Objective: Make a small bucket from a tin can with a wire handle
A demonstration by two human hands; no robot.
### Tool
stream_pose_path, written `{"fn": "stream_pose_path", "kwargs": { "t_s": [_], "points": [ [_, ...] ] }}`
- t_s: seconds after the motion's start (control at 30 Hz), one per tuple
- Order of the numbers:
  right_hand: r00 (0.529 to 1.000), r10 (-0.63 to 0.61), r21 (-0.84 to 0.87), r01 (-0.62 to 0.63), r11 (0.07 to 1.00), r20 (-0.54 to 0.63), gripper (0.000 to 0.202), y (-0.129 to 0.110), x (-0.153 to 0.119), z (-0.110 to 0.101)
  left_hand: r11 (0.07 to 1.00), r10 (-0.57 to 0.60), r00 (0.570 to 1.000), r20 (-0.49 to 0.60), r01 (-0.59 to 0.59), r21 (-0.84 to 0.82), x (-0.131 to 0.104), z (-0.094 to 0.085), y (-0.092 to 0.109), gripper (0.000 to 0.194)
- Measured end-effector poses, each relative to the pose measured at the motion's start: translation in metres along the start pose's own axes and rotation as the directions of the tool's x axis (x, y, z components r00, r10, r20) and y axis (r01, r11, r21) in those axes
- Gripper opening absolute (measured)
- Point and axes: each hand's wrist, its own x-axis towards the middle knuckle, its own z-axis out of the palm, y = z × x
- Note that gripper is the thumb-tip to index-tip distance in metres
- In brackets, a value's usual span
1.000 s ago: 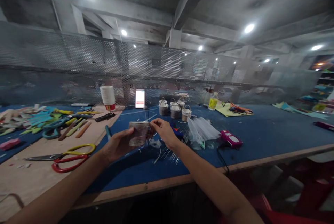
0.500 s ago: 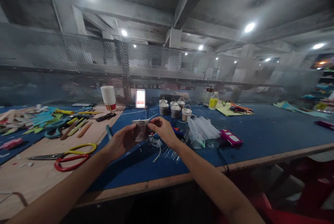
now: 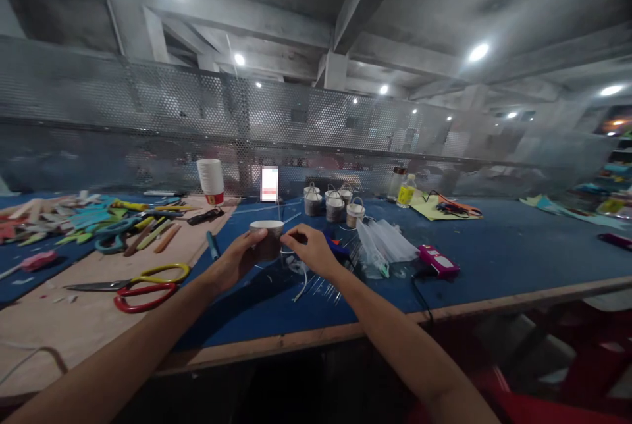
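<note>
My left hand (image 3: 240, 258) grips a small cup (image 3: 269, 243) with a pale rim and a brownish wrapped side. Its opening is partly in view, and the cup hangs above the blue table. At its right side, the thumb and fingers of my right hand (image 3: 309, 246) are pinched together against or close to the wall. Whatever they hold is too small to make out. Below the right hand lie a loose white cord (image 3: 300, 289) and several thin clear sticks (image 3: 328, 289). Several finished-looking little buckets (image 3: 334, 207) with looped handles stand behind.
Red-and-yellow-handled scissors (image 3: 148, 287) lie on a pale board at left, near a stack of paper cups (image 3: 210, 180). Clear plastic bags (image 3: 382, 246) and a magenta box (image 3: 438, 261) lie right. A lit screen (image 3: 269, 184) and yellow-labelled bottle (image 3: 406, 191) stand behind.
The cup has tipped slightly towards me, so more of its opening shows. My right hand keeps its pinch at the cup's right side. The whole view has shifted a little.
</note>
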Motion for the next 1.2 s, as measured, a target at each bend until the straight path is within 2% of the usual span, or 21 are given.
{"fn": "stream_pose_path", "kwargs": {
  "t_s": [0.07, 0.23, 0.4, 0.53, 0.67, 0.83, 0.97, 1.1, 1.2],
  "points": [
    [1.000, -0.025, -0.030, 0.026, 0.999, 0.011, 0.025, 0.001, 0.000, 0.000, 0.999, 0.027, 0.999, -0.021, -0.027, 0.017, 0.001, -0.001, -0.002, 0.034],
    [0.993, -0.116, -0.143, 0.111, 0.983, -0.024, 0.026, 0.011, 0.002, -0.001, 0.991, 0.088, 0.991, -0.101, -0.078, 0.106, 0.004, -0.005, -0.004, 0.054],
    [0.984, -0.170, -0.272, 0.151, 0.950, -0.048, 0.028, 0.018, 0.003, -0.004, 0.979, 0.132, 0.983, -0.126, -0.110, 0.172, 0.006, -0.008, -0.002, 0.050],
    [0.981, -0.192, -0.374, 0.171, 0.912, -0.018, 0.026, 0.018, 0.001, -0.003, 0.970, 0.156, 0.974, -0.162, -0.120, 0.213, 0.005, -0.007, -0.002, 0.050],
    [0.974, -0.225, -0.404, 0.202, 0.892, -0.008, 0.020, 0.018, -0.001, -0.001, 0.963, 0.186, 0.963, -0.194, -0.139, 0.232, 0.005, -0.007, -0.002, 0.053],
    [0.981, -0.196, -0.424, 0.178, 0.888, 0.002, 0.019, 0.018, 0.000, 0.001, 0.967, 0.164, 0.970, -0.181, -0.122, 0.223, 0.004, -0.007, -0.001, 0.056],
    [0.964, -0.246, -0.418, 0.185, 0.890, -0.098, 0.022, 0.018, 0.001, -0.002, 0.969, 0.157, 0.972, -0.174, -0.117, 0.220, 0.005, -0.007, 0.000, 0.056],
    [0.937, -0.312, -0.442, 0.214, 0.871, -0.160, 0.021, 0.006, 0.001, -0.006, 0.954, 0.176, 0.964, -0.197, -0.117, 0.277, 0.010, -0.010, -0.003, 0.059],
    [0.940, -0.329, -0.420, 0.264, 0.868, -0.090, 0.017, -0.021, 0.004, 0.005, 0.939, 0.187, 0.963, -0.192, -0.117, 0.324, 0.012, -0.016, -0.007, 0.055]
  ]
}}
